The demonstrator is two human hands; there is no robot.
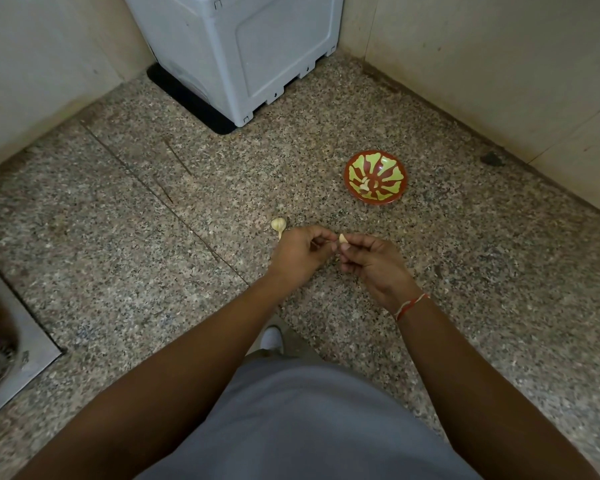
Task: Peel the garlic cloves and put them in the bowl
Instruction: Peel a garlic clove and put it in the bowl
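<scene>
We are in the peeling step. Our right hand [368,261] pinches a clove [342,238] between thumb and fingertips, its pale tip poking up above them. Our left hand [300,251] is curled just beside it, thumb and forefinger pinched toward the clove; it seems to grip a shred of skin, though the piece is too small for us to be sure. Both hands hover above the counter [153,254], close together at the middle of the view.

The clove looks cream-coloured with a slightly yellow cast, and we cannot tell how much skin is left on it. We judge the next move calls for stripping off whatever papery skin remains, then carrying the bare clove forward and to the right to the bowl [374,178] and letting it drop inside.

The bowl is red with a green leaf-like pattern and stands well apart from our hands, near the right wall. A few pale peeled cloves already lie at its bottom, so the task is under way but not finished. The bulb [278,224] lies on the counter just beyond our left hand, stem toward us, apparently with more cloves on it to break off and peel.
</scene>
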